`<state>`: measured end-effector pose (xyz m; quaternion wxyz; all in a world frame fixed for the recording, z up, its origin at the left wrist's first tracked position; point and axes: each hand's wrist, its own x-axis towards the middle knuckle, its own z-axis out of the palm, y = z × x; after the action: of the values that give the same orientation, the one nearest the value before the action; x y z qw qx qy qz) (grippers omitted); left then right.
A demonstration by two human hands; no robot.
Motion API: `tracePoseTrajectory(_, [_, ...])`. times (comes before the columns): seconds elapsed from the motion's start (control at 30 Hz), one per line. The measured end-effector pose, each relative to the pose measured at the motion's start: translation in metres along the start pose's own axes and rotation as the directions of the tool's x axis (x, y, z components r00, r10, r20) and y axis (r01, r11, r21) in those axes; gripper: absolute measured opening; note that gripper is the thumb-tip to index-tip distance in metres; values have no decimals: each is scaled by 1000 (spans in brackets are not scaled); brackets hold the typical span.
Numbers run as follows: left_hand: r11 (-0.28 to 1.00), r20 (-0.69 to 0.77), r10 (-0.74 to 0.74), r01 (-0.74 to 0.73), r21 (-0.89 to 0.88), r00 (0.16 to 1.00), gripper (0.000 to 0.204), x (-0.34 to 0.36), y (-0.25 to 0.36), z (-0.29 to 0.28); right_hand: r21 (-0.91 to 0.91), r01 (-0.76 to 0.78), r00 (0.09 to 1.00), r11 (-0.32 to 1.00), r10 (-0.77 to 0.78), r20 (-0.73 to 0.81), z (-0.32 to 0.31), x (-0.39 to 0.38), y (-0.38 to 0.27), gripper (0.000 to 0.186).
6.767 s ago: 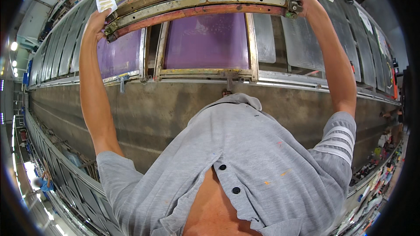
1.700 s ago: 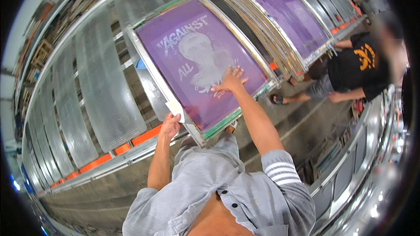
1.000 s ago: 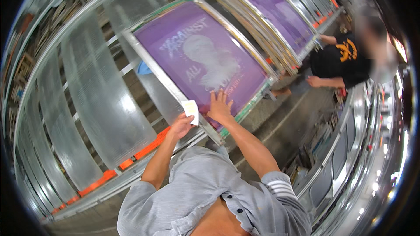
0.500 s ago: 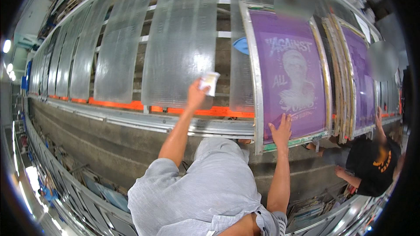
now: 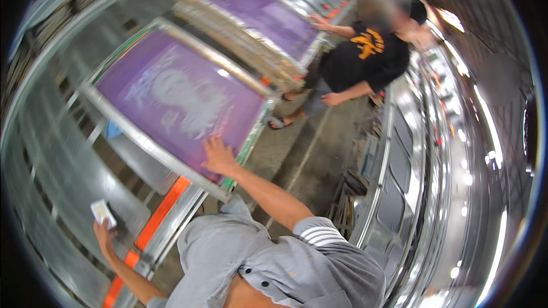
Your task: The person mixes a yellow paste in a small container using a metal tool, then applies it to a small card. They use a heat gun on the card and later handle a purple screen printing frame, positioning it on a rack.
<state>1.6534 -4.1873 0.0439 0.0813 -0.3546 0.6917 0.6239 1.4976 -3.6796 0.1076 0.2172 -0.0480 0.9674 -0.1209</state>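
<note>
My left hand (image 5: 105,236) pinches a small white rectangular pad (image 5: 103,214) with a yellowish patch, held above the clear printing boards (image 5: 77,174). I cannot make out whether it is paper or cloth. My right hand (image 5: 220,157) lies with fingers spread on the near end of a purple printing screen (image 5: 235,113). Its metal frame (image 5: 142,144) rests across the boards, and the mesh carries a pale figure and lettering. A bit of blue (image 5: 113,130) shows by the frame's left side.
Beyond my screen stands a stack of framed screens (image 5: 240,43), a purple one (image 5: 268,16) on top. A co-worker in a black shirt (image 5: 365,60) stands beside it, one hand at its frame. An orange-striped rail (image 5: 162,211) runs along the table's near edge. Racks (image 5: 394,194) line the aisle's other side.
My view has swung to the right, bringing the co-worker and aisle further in. My left hand still holds the white pad, and my right hand stays on the screen.
</note>
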Motion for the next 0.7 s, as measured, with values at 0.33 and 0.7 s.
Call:
tracePoseTrajectory(0.33, [995, 51, -62, 58, 86, 997, 34, 13, 20, 2, 113, -2, 1000, 994, 4, -15, -13, -7, -6, 80])
tracePoseTrajectory(0.7, [987, 9, -119, 117, 113, 993, 40, 8, 19, -2, 118, -3, 1000, 993, 4, -8, -17, -7, -8, 81])
